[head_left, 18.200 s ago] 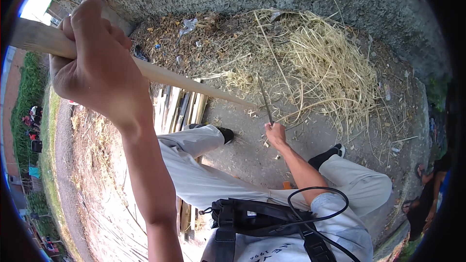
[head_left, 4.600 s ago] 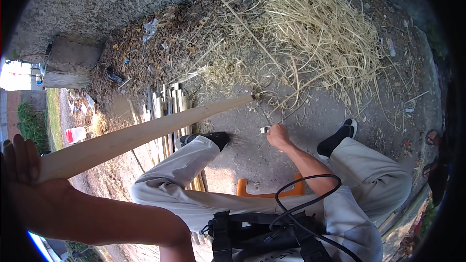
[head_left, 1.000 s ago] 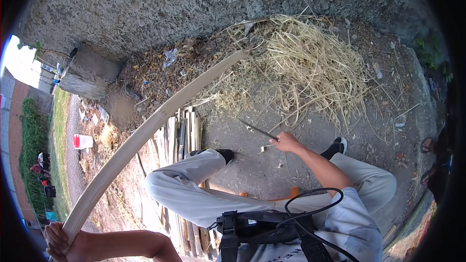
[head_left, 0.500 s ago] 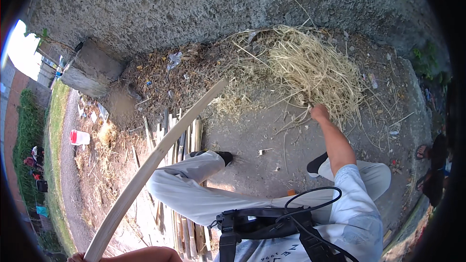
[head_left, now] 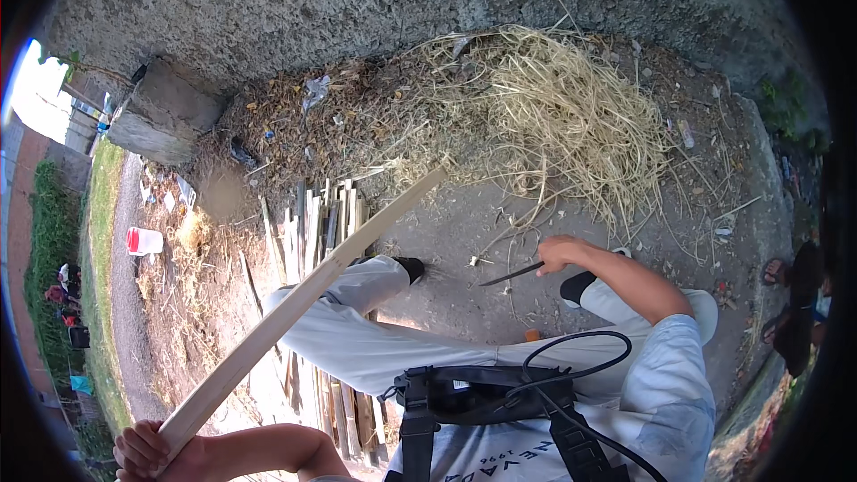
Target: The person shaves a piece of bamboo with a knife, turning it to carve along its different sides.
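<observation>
My left hand (head_left: pixel 145 452), at the lower left, is wrapped round the near end of a long pale split-bamboo strip (head_left: pixel 303 290). The strip slants up and to the right across my left leg, its far end in the air short of the shavings. In my right hand (head_left: pixel 558 253), closed in front of my right knee, is a knife (head_left: pixel 511 276) with a narrow dark blade pointing left. The blade is apart from the strip. Beyond the right hand lies a big heap of pale curled shavings (head_left: pixel 580 116) on the ground.
Several split slats (head_left: pixel 344 214) lie stacked under and beside my left leg. A rough wall (head_left: pixel 375 0) rises behind the shavings, with a stone block (head_left: pixel 165 116) at its left. A white tub with a red lid (head_left: pixel 145 241) stands at left. Sandalled feet (head_left: pixel 775 272) show at far right.
My right hand has come back from the shavings toward my knee, and the knife blade now shows. The left hand has come further into view, and the strip's tip has shifted right and slightly down.
</observation>
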`<state>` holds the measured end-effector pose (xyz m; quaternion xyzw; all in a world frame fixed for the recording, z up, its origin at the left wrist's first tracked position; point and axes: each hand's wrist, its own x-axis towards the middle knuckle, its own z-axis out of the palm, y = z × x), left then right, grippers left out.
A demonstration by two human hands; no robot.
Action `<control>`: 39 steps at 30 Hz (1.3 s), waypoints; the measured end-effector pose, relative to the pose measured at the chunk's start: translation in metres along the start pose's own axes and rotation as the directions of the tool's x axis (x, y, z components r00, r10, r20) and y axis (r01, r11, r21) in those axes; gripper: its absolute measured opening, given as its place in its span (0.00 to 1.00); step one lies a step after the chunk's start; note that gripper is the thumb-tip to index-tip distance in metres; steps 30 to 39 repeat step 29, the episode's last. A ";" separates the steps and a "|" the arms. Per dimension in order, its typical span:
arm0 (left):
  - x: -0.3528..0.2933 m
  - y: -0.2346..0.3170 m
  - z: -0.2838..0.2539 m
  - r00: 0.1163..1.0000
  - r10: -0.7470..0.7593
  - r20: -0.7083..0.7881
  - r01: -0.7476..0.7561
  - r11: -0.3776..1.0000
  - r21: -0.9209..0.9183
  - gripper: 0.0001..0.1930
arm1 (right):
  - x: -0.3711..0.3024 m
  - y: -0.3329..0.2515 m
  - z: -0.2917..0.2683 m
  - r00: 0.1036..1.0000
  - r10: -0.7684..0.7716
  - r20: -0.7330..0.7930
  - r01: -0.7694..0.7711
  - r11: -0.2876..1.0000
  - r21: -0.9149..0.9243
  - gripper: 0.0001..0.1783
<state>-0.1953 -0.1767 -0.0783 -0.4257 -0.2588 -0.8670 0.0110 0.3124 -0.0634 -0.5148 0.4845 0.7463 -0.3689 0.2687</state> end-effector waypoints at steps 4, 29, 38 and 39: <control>-0.009 0.004 0.009 0.985 0.043 -0.164 -0.019 0.989 0.147 0.13 | 0.039 -0.027 0.019 0.997 0.068 -0.040 -0.066 0.997 0.044 0.27; -0.033 -0.141 0.111 0.529 -0.120 0.840 0.703 0.617 -0.354 0.15 | -0.171 -0.118 -0.075 0.912 0.163 -0.376 0.399 -0.150 0.904 0.26; -0.033 -0.141 0.111 0.529 -0.120 0.840 0.703 0.617 -0.354 0.15 | -0.171 -0.118 -0.075 0.912 0.163 -0.376 0.399 -0.150 0.904 0.26; -0.033 -0.141 0.111 0.529 -0.120 0.840 0.703 0.617 -0.354 0.15 | -0.171 -0.118 -0.075 0.912 0.163 -0.376 0.399 -0.150 0.904 0.26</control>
